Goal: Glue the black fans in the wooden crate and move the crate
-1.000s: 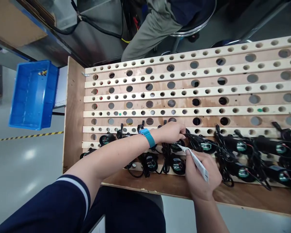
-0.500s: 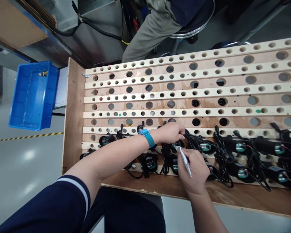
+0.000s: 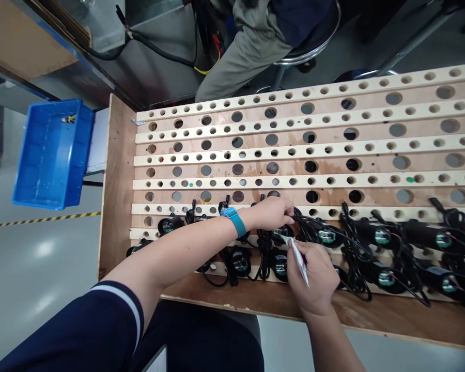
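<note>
Drilled wooden rack (image 3: 116, 181): above its near side one white tube (image 3: 300, 262), likely light, soft, best held mid-body, sits pinched in right hand (image 3: 316, 276); left hand (image 3: 272, 213) curls beside black cables (image 3: 309, 226), grip unclear.

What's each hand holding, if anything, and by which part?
Right hand: a tube, near its nozzle end. Left hand: at the cables; whether it grips one can't be told.

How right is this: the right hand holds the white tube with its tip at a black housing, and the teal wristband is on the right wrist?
Wrong wrist: the head view shows the teal wristband on the wrist of the left hand. The right hand does hold the white tube, its tip at a black housing.
</note>
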The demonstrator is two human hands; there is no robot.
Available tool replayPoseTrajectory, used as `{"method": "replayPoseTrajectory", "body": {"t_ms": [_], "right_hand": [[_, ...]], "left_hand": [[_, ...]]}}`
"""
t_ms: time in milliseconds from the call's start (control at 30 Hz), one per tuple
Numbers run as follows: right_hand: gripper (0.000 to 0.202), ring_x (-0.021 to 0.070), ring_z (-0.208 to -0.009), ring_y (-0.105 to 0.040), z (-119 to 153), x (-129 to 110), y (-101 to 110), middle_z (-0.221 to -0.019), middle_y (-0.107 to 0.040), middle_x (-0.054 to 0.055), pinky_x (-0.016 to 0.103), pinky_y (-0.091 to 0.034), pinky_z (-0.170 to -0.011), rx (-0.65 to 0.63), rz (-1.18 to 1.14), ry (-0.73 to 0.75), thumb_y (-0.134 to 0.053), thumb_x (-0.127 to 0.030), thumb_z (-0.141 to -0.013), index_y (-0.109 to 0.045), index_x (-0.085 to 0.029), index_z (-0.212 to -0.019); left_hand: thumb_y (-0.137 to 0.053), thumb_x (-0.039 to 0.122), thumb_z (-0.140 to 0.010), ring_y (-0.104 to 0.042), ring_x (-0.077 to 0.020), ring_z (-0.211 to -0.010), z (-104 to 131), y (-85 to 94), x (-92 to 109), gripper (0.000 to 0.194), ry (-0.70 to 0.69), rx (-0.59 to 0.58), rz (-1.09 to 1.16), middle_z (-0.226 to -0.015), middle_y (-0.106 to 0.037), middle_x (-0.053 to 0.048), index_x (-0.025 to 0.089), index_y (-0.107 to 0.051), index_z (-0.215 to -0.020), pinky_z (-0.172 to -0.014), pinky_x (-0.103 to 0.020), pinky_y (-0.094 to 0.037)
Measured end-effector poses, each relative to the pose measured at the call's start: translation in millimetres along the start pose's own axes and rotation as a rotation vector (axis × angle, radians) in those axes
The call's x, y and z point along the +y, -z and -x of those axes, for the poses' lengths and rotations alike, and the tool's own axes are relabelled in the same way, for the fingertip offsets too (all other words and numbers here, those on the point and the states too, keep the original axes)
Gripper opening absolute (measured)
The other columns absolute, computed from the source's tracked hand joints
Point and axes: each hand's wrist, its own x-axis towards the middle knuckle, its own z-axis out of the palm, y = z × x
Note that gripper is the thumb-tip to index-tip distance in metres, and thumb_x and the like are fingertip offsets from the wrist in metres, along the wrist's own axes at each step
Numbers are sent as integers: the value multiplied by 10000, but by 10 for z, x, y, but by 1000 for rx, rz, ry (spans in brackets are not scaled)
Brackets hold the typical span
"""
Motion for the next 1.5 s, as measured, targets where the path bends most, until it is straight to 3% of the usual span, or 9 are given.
{"method": "replayPoseTrajectory", "body": {"t_ms": [400,567,700,800,867,1067,1167,1300,1500], "right_hand": [[99,163,-874,-655,74,-49,22,-922,-699,62,295,-530,-818,96,-29,-95,-685,-107,-813,-650,-155,-893],[186,163,-755,-647,158,-237,255,-813,-688,62,298,-518,-741,222,-155,-647,-719,-331,-829,-689,-149,-808],[429,176,-677,-638,250,-344,541,-792,-690,75,319,-542,-667,383,-693,-1096,-770,-488,-746,-653,-110,-912],[557,208,-750,-666,300,-489,772,-932,-711,109,361,-575,-713,551,-1009,-1189,-768,-572,-708,-637,-111,-991],[595,233,-790,-674,335,-654,883,-926,-713,115,371,-580,-734,558,-955,-1194,-712,-668,-709,-654,-124,-944],[688,308,-952,-675,301,-1421,844,-956,-704,181,371,-566,-821,398,-570,-1243,-625,-795,-686,-679,-135,-869],[790,293,-952,-676,221,-1764,803,-985,-700,180,342,-562,-811,386,-790,-1108,-714,-786,-588,-659,-105,-986],[726,168,-573,-577,199,-1931,920,-635,-613,64,274,-468,-540,69,-1052,-810,-610,-806,-695,-648,-113,-910],[638,80,-493,-493,293,-1905,1139,-601,-563,-2,202,-380,-509,-443,-1100,-619,-726,-737,-624,-491,-154,-736]], "left_hand": [[-625,201,-864,-527,-117,-704,15,-38,-14,76,1,32,22,-769,-636,-11,128,-644,-870,-652,-230,-366],[-656,217,-822,-555,-126,-726,107,-78,46,81,-13,94,105,-785,-649,-14,137,-639,-825,-668,-229,-378],[-593,245,-858,-566,-161,-794,469,-81,244,99,4,254,94,-837,-648,-42,152,-621,-841,-723,-252,-387],[-479,400,-946,-539,-169,-751,997,-195,473,313,37,407,173,-790,-630,-55,165,-597,-777,-718,-269,-382],[-433,547,-947,-541,-178,-724,1368,-382,649,467,106,357,320,-742,-622,-60,164,-588,-730,-695,-279,-388],[-636,839,-632,-616,-219,-870,1836,-862,1244,746,52,161,1034,-949,-679,-101,184,-699,-985,-787,-309,-465],[-693,816,-592,-613,-191,-754,1916,-665,1540,759,102,286,1315,-879,-682,-92,171,-706,-992,-649,-282,-461],[-754,705,-632,-506,-119,-495,2217,-168,1730,660,155,374,1294,-775,-676,-56,155,-704,-994,-459,-246,-371],[-818,674,-547,-619,-182,-682,2698,30,1801,597,119,440,1104,-715,-680,-49,143,-694,-790,-695,-286,-493]]}}
